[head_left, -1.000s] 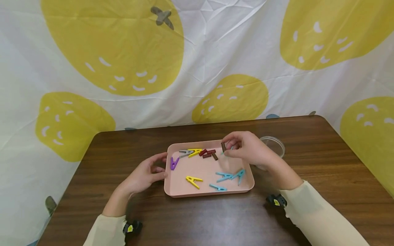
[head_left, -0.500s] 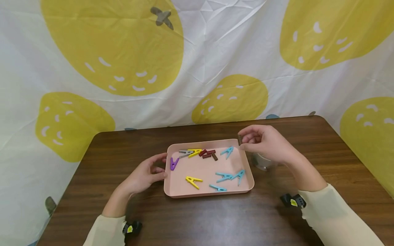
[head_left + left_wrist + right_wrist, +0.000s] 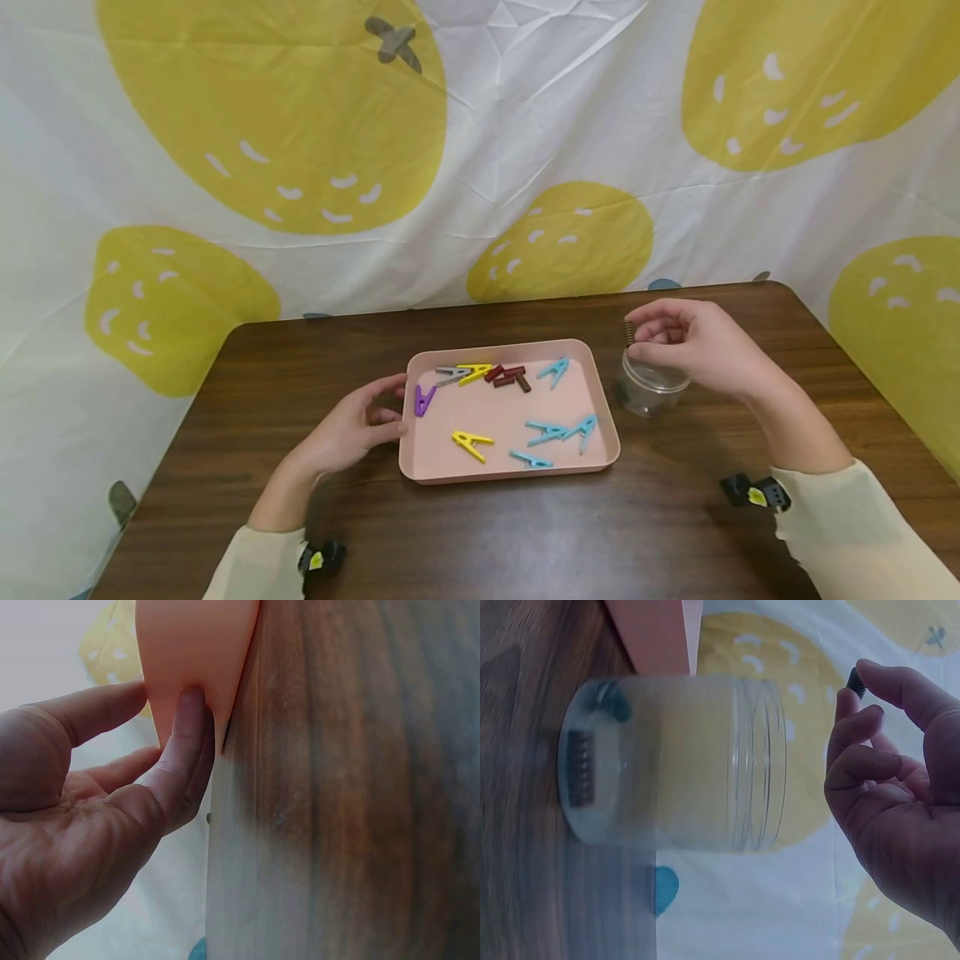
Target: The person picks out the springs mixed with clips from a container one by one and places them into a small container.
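One spring [image 3: 629, 334], pinched between the fingers of the right hand [image 3: 693, 343], has moved from over the tray [image 3: 480, 410] to above the jar's [image 3: 651, 398] rim; its carry looks nearly complete, release not yet made. The left hand's [image 3: 358, 427] fingers, apart, touch the tray.

We see the head view bright and evenly lit, with soft glare on the table [image 3: 525, 533] and a dim shadow beside the right sleeve [image 3: 855, 521]. Both wrist views look darker and hazier to us; the jar [image 3: 690, 765] appears milky, its base blurred.
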{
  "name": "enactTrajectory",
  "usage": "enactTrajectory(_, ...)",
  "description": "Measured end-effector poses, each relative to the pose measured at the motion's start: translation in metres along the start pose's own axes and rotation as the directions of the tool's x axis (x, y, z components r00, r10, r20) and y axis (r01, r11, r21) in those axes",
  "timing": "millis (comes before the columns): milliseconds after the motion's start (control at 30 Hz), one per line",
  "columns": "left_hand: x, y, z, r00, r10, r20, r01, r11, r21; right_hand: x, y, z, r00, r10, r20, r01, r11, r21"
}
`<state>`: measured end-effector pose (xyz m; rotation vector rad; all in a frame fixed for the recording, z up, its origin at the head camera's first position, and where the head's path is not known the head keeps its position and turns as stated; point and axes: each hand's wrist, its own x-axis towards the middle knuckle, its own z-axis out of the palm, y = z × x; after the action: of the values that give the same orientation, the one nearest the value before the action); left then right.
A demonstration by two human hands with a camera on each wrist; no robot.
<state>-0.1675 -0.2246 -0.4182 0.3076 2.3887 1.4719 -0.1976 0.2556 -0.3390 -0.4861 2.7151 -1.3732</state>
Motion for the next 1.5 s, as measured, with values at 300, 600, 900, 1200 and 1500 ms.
enactTrajectory(300, -0.001, -0.001, 0.001, 1.0, 0.007, 0.001, -0.007, 1.0, -0.014, -0.007, 0.015, -0.011, 0.999, 0.022, -0.024, -0.023, 0.999, -0.044)
enactTrajectory(600, -0.002, -0.001, 0.001, 1.0, -0.001, -0.001, 0.001, 1.0, -0.013, -0.011, 0.029, -0.013, 0.999, 0.02, -0.03, -0.022, 0.997, -0.072)
enactTrajectory(900, -0.002, -0.001, 0.001, 1.0, 0.01, 0.0, -0.01, 1.0, -0.015, -0.013, 0.026, -0.014, 0.998, -0.017, -0.068, 0.007, 0.989, -0.15)
enactTrajectory(1200, -0.001, 0.0, 0.001, 1.0, 0.006, -0.002, -0.006, 1.0, -0.014, -0.003, 0.006, -0.001, 0.998, -0.052, -0.035, 0.05, 0.996, -0.072)
enactTrajectory(1500, 0.0, 0.0, 0.001, 1.0, -0.005, -0.001, 0.005, 1.0, -0.006, 0.015, -0.009, 0.033, 0.995, -0.069, 0.076, 0.066, 0.997, 0.043)
